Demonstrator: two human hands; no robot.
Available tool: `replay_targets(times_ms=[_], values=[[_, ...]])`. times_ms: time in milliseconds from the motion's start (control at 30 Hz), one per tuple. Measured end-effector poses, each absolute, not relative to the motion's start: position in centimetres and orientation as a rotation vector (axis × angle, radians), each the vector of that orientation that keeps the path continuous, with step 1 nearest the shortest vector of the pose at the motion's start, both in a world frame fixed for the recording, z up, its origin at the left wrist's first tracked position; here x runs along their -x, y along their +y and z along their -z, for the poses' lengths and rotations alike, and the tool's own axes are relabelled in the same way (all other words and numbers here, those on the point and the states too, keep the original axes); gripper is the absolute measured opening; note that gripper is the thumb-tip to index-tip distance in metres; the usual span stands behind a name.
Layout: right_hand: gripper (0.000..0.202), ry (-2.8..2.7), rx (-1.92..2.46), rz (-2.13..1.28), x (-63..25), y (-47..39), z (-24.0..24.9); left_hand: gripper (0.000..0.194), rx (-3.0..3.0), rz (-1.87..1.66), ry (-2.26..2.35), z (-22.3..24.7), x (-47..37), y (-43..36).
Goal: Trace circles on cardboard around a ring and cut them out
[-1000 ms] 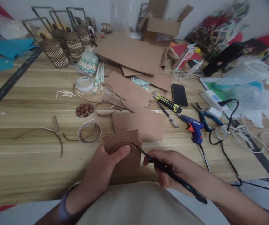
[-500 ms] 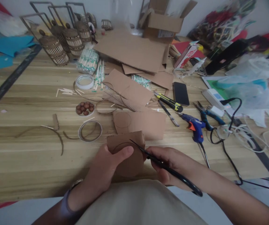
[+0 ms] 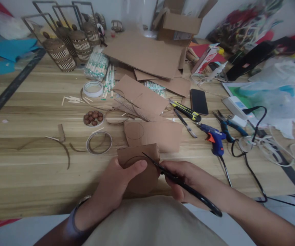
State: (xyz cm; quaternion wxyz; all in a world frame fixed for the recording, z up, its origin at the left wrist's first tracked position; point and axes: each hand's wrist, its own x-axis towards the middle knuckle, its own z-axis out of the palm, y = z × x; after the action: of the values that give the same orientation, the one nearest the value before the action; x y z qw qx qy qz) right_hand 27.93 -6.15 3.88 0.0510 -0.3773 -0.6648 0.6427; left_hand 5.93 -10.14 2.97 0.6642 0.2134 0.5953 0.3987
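Above the wooden table's (image 3: 34, 191) near edge, the left hand (image 3: 115, 179) pinches cardboard (image 3: 144, 179), partly hiding its drawn curve (image 3: 133, 158), while the right hand (image 3: 186, 176) grips and partly covers black scissors (image 3: 199, 195), a pale wall (image 3: 111, 10) far behind.

The only camera sits on my head, looking forward and down: my fingers (image 3: 138, 167) are close below it, the tabletop (image 3: 31, 177) stretches away beyond them, and the wall (image 3: 111, 9) stands farthest off, along the top.

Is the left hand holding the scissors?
No, the right hand holds the scissors, while the left hand grips the cardboard piece.
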Motion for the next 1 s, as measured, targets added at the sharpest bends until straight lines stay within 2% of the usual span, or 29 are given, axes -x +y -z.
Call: replay_targets(times_ms=[200,433,567,1000], values=[[0.033,-1.998,1.140,-1.974,-27.8,-6.3,-4.1,0.046,-0.491,-0.896,1.357,-3.1,-5.9,-10.2],[0.052,-2.014,1.138,-1.934,-27.7,-6.3,-4.4,0.047,-0.524,-0.888,1.363,-2.9,-5.8,-10.3],[0.052,-2.043,1.143,-1.908,-27.9,-6.4,-3.9,0.046,-0.519,-0.862,1.395,-2.7,-5.8,-10.4],[0.079,-1.889,1.113,-2.037,-27.7,-6.9,-4.4,0.043,-0.568,-0.827,1.422,-3.7,-5.6,-10.3]])
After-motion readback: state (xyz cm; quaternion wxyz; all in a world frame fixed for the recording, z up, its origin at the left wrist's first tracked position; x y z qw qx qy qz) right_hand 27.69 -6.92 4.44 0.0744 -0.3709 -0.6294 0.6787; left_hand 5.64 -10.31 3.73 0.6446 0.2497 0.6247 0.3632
